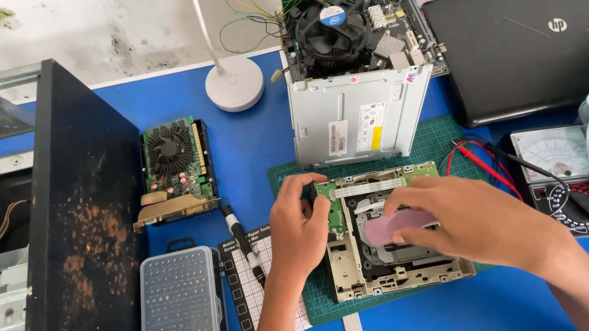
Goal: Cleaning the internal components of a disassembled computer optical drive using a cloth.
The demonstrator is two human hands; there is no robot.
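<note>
Opened optical drive (390,233) lying flat on the green cutting mat (446,139) at mid-bench, its metal cover (357,115) set aside just behind, likely to free the mechanism. Left hand (298,229) clamped on the drive's left edge, fingers curled over the rear corner, seemingly to steady it. Right hand (466,221) reaching in from the right, palm down, grip pinching a pink cloth (385,228) pressed flat onto the tray area

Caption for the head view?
Left hand steadies an opened disc drive while right hand wipes it with a pink cloth.
</note>
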